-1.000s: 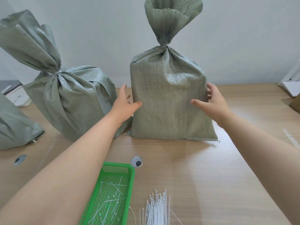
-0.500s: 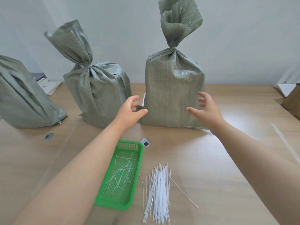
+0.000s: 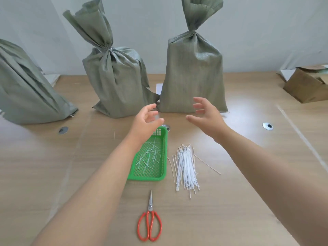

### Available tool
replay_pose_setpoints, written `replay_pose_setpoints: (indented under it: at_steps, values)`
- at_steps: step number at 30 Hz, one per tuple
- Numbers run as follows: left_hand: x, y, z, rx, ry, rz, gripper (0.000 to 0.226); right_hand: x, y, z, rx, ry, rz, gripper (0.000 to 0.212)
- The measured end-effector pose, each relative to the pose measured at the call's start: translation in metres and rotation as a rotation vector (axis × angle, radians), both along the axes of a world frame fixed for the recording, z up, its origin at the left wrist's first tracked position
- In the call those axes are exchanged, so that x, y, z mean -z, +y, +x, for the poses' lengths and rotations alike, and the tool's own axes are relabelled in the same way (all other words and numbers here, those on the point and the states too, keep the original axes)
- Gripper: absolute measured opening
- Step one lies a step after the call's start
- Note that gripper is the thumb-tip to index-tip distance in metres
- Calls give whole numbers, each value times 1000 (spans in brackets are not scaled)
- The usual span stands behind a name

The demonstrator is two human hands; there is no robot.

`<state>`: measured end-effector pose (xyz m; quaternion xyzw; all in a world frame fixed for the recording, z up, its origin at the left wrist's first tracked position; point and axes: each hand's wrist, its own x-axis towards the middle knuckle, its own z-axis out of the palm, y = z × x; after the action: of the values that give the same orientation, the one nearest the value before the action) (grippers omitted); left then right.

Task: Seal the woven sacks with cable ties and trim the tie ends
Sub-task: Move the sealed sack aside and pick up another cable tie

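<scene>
Nearest the body: scissors (image 3: 150, 222), red-handled, blades closed, tips pointing away. Beyond, a loose bundle of white cable ties (image 3: 186, 167), long axis running near to far, just right of the green basket (image 3: 147, 178) holding cut tie ends (image 3: 150, 157).

Over the basket's far end, left hand (image 3: 145, 119); beside it, right hand (image 3: 207, 115). Fingers of both spread and loosely curved, holding nothing, palms facing each other. Ties lying back toward the body from the fingertips, beside the right forearm; right hand judged the nearer for picking one.

Farther on, right sack (image 3: 193, 77) upright, neck cinched, apart from both hands. Middle sack (image 3: 115, 82) beside it, likewise cinched. Left sack (image 3: 26, 93) leaning, top out of view.

Against a second ago: hands off the right sack's sides and drawn back; sack left standing.
</scene>
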<state>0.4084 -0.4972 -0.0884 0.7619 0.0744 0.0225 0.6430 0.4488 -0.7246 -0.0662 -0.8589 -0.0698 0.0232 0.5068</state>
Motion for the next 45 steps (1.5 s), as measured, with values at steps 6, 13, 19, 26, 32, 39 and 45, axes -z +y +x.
replay_pose_setpoints:
  at_steps: [6, 13, 19, 26, 32, 39, 45]
  values:
    - [22, 26, -46, 86, 24, -40, 55, 23, 32, -63, 89, 45, 15, 63]
    - [54, 29, -74, 77, 77, -113, 48, 61, 29, -104, 159, 165, -30, 59]
    - [81, -2, -74, 141, 187, -112, 51, 111, -5, -104, 129, 235, -213, 50]
    - [115, -40, -77, 122, 304, -97, 35, 167, -37, -93, -145, 227, -670, 42]
    - [141, -59, -81, 115, 375, -73, 29, 195, -39, -81, -278, 213, -910, 42]
    - [155, -63, -79, 90, 463, -151, 27, 222, -41, -59, -359, 173, -982, 48]
    - [156, -67, -77, 63, 473, -214, 29, 237, -41, -49, -401, 166, -1030, 36]
